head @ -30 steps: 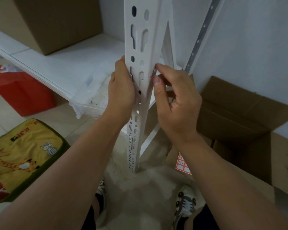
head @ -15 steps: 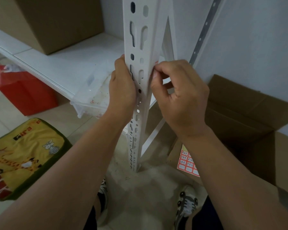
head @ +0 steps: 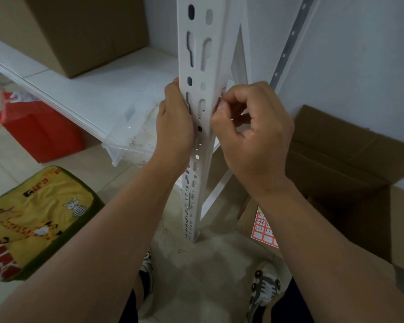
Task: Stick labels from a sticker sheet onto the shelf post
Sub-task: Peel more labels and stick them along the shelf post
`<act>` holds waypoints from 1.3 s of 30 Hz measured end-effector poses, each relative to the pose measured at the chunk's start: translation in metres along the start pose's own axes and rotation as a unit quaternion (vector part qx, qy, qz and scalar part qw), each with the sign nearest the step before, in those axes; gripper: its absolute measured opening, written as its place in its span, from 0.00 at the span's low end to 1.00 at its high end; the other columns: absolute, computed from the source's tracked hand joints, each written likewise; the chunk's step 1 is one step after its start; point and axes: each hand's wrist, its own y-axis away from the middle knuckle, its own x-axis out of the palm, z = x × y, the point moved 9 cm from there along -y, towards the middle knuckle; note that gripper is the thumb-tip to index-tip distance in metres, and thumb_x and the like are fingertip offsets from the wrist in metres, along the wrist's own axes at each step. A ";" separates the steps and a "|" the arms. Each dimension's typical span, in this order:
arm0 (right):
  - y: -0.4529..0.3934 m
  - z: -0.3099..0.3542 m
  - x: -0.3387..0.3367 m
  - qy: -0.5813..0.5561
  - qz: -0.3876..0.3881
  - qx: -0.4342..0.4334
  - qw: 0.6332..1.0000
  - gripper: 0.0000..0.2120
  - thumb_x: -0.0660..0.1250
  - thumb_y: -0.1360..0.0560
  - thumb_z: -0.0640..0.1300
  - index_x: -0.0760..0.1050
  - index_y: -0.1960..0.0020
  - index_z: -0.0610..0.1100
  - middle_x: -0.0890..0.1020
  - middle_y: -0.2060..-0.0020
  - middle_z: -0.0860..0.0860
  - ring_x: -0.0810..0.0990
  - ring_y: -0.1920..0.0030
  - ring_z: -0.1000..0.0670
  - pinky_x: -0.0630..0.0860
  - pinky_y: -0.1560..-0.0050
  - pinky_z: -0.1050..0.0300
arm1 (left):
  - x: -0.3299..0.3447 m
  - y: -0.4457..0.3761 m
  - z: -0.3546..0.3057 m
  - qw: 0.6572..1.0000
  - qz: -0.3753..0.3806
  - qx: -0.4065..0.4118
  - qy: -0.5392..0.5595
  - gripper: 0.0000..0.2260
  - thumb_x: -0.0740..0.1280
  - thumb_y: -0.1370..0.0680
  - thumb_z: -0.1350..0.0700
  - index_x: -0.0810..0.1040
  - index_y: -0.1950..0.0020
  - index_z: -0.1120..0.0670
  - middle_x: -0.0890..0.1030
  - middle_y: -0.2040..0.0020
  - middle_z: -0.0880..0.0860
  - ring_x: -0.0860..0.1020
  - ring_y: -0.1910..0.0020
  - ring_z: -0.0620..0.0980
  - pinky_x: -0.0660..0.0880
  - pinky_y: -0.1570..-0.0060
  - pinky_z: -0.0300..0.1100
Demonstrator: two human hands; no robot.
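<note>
Post [head: 197,66] upright, frame centre, long axis vertical, between hands. Label [head: 222,93] mostly hidden, only red edge showing on post's right face at right hand's fingertips. Right hand [head: 254,134] curled, fingertips pressing label. Left hand [head: 175,127] wrapped round post's left edge, steadying. Sheet [head: 264,227] lower right on box [head: 336,159], nearer right hand.

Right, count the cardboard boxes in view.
2. One closed cardboard box sits on the white shelf at upper left; one open cardboard box stands on the floor at right, its flap holding the sticker sheet. Others may be out of frame.
</note>
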 end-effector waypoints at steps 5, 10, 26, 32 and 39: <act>0.001 0.001 -0.001 -0.004 0.003 0.003 1.000 0.07 0.67 0.25 0.38 0.78 0.50 0.34 0.81 0.57 0.42 0.77 0.57 0.52 0.74 0.58 0.71 | 0.000 -0.001 0.002 1.000 -0.002 -0.006 0.005 0.19 0.49 0.15 0.49 0.73 0.61 0.46 0.76 0.74 0.40 0.78 0.70 0.36 0.72 0.67 0.30; 0.000 0.008 0.000 0.024 0.018 -0.061 0.998 0.04 0.67 0.24 0.35 0.79 0.53 0.34 0.82 0.58 0.42 0.80 0.58 0.48 0.78 0.58 0.61 | -0.001 -0.001 0.002 1.000 -0.013 0.005 0.007 0.20 0.49 0.16 0.49 0.73 0.63 0.46 0.75 0.74 0.41 0.75 0.72 0.35 0.71 0.64 0.33; 0.016 -0.015 0.011 -0.195 0.106 0.160 0.962 0.04 0.60 0.21 0.35 0.70 0.50 0.43 0.75 0.58 0.50 0.77 0.57 0.49 0.77 0.58 0.46 | -0.002 0.006 -0.001 1.000 -0.016 0.014 -0.012 0.18 0.48 0.15 0.48 0.75 0.55 0.49 0.78 0.64 0.45 0.77 0.66 0.37 0.70 0.63 0.32; 0.027 -0.020 0.016 -0.354 0.145 0.271 0.883 0.08 0.58 0.22 0.36 0.74 0.50 0.45 0.80 0.58 0.52 0.79 0.57 0.51 0.78 0.57 0.58 | -0.025 0.035 -0.041 0.944 -0.100 0.312 -0.027 0.03 0.58 0.20 0.57 0.68 0.47 0.54 0.71 0.55 0.51 0.75 0.55 0.50 0.74 0.54 0.43; 0.031 -0.021 0.014 -0.515 0.142 0.349 0.770 0.19 0.50 0.21 0.48 0.76 0.53 0.40 0.80 0.59 0.48 0.77 0.54 0.47 0.76 0.54 0.54 | 0.003 0.085 -0.062 0.851 -0.020 0.501 -0.154 0.08 0.65 0.23 0.63 0.77 0.49 0.68 0.77 0.55 0.58 0.76 0.58 0.51 0.74 0.56 0.36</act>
